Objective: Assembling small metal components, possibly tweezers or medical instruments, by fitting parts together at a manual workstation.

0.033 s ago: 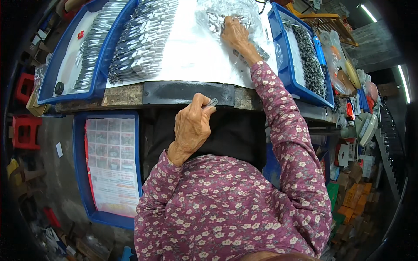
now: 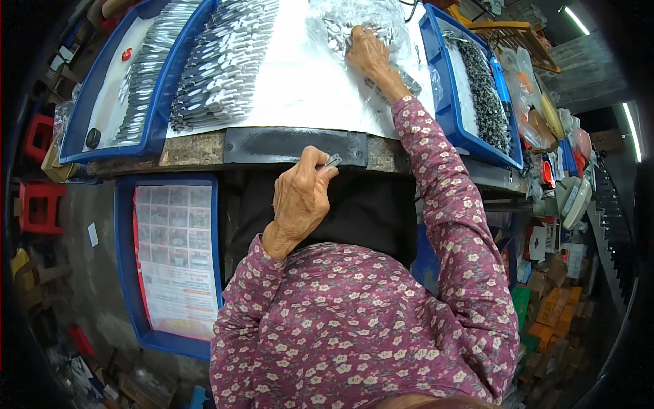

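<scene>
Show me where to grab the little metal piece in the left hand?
I'd pinch the metal piece by its bare end, coming from the person's right. The left hand covers its other end between thumb and finger, and the bare end pokes out up and to the right. It looks small and slim, so a light fingertip pinch would probably suit it best.

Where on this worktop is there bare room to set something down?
The white sheet is bare between the stacked parts and the plastic bag. It is crowded farther right: the right hand is at the bag, and the right tray holds many dark pieces.
</scene>
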